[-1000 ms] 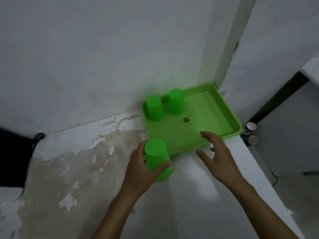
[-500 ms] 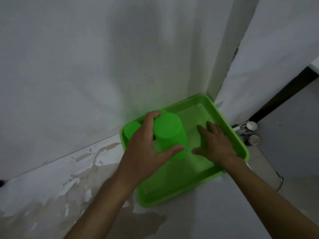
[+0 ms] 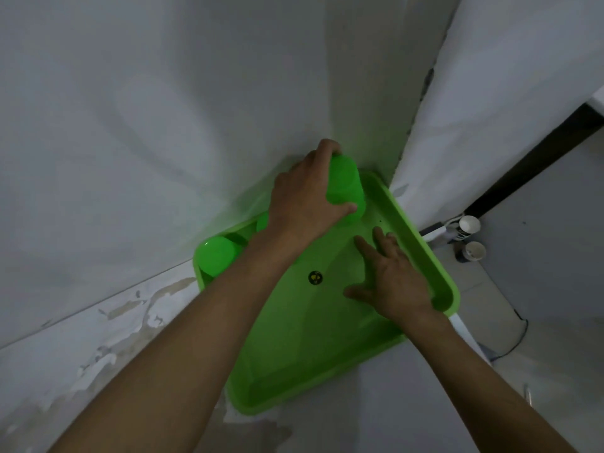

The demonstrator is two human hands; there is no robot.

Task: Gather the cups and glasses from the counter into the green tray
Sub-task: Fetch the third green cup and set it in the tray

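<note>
Now the left hand (image 3: pixel 304 197), gripping the upturned green plastic cup (image 3: pixel 344 188), has carried it off the counter to the green plastic tray's (image 3: pixel 421 243) far corner at frame centre, right hand (image 3: pixel 397 282) open.

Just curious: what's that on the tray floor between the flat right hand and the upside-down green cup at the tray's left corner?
In the head view, a small round black-and-yellow sticker on the green plastic tray.

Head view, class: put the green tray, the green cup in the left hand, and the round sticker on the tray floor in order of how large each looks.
1. green tray, largest by far.
2. green cup, gripped upside down by the left hand at the tray's far corner.
3. round sticker, smallest.
</note>
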